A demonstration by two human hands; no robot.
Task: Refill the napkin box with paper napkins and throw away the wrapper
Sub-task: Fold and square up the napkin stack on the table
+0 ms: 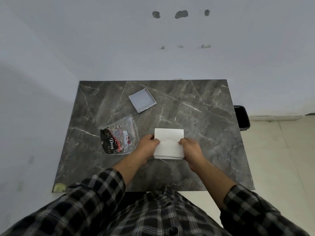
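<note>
A stack of white paper napkins (169, 143) sits at the middle of the dark marble table (204, 116), held from both sides. My left hand (148, 145) grips its left edge and my right hand (190, 147) grips its right edge. The top napkin's far edge stands up a little. The clear plastic wrapper (119, 135), printed in black, red and white, lies flat on the table just left of my left hand. A shallow square white tray, the napkin box or its lid (142, 100), lies farther back, tilted diagonally and showing nothing inside.
A black bin (242, 118) stands on the floor off the table's right edge. A white wall runs behind the table and to its left. A yellowish patch (59, 187) marks the near-left table corner.
</note>
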